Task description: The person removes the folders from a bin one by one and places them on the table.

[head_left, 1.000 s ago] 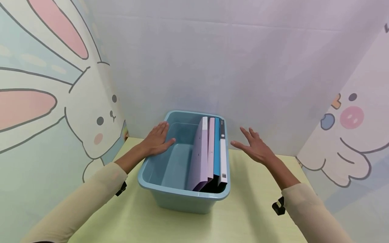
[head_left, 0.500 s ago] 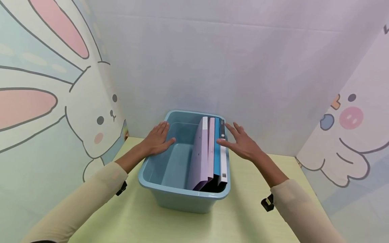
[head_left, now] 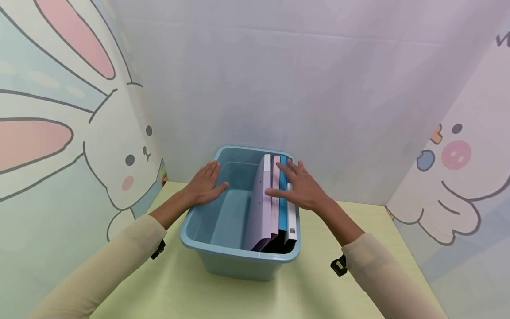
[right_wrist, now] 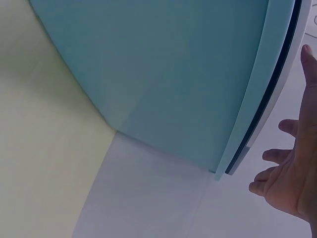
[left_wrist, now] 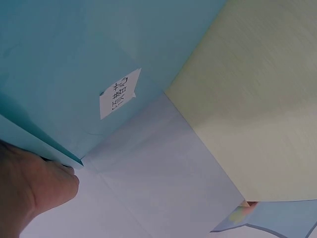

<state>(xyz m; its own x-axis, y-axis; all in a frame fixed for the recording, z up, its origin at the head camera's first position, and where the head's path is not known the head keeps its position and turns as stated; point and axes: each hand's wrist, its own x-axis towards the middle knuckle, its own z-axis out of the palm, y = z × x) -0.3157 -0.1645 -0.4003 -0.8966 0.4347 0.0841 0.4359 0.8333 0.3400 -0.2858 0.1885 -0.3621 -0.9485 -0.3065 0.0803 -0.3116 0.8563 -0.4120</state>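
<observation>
A light blue plastic tub [head_left: 239, 253] stands on the table. Upright along its right side are a lavender folder [head_left: 258, 210], a pink folder [head_left: 275, 217], a blue folder [head_left: 283, 210] and a white folder [head_left: 292, 221] with a dark upper spine. My left hand [head_left: 203, 184] rests on the tub's left rim, fingers straight and thumb reaching inward. My right hand [head_left: 300, 188] hovers above the folders' spines with fingers spread, thumb tip over the lavender one. The right wrist view has that hand [right_wrist: 292, 163] above the tub's edge, holding nothing.
The tub stands on a pale yellow table [head_left: 330, 274], close to a plain light wall [head_left: 255, 88] behind. Side walls carry a cartoon rabbit [head_left: 123, 146] and another pink-cheeked cartoon figure [head_left: 474, 177]. A paper label [left_wrist: 119, 95] sticks to the tub's outer left side.
From beyond the tub's right rim, my right hand has moved left until it is over the folders. My left hand has stayed on the left rim, and the folders have not moved.
</observation>
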